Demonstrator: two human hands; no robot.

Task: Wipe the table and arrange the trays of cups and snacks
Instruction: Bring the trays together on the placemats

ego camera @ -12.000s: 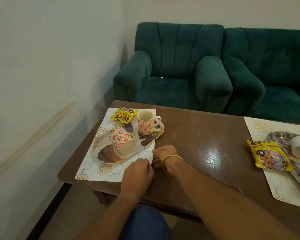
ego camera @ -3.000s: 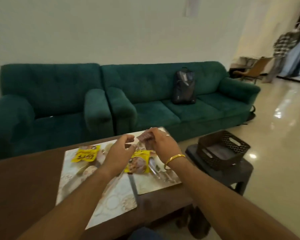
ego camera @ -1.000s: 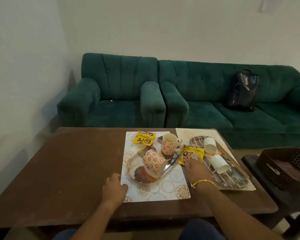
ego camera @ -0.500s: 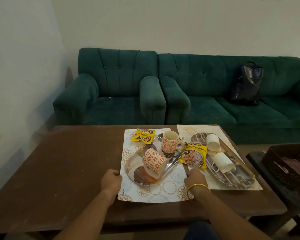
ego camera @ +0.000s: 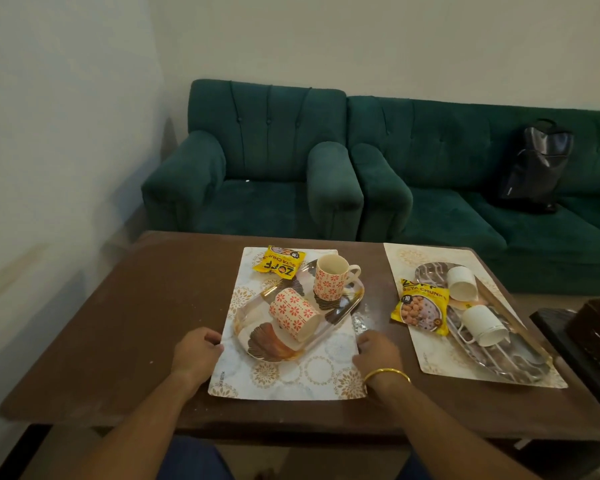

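Observation:
On the brown table (ego camera: 125,327) lies a white placemat (ego camera: 291,379) with a shell-patterned tray (ego camera: 349,299). The tray carries one red-flowered mug upright (ego camera: 329,282) and another on its side (ego camera: 293,315); a yellow snack packet (ego camera: 279,263) rests at the mat's far corner. My left hand (ego camera: 196,351) grips the mat's left edge and my right hand (ego camera: 376,351) grips its right edge. To the right, a second placemat (ego camera: 430,362) holds a silver tray (ego camera: 520,358), two white cups on their sides (ego camera: 461,287) (ego camera: 484,325) and a second snack packet (ego camera: 421,308).
A green armchair (ego camera: 257,174) and green sofa (ego camera: 465,174) stand behind the table, with a black bag (ego camera: 534,168) on the sofa. A dark basket (ego camera: 596,327) sits on a low stool at the right. A wall runs along the left.
The left placemat with its tray has shifted left, opening a gap to the right placemat. My hands now hold its two side edges.

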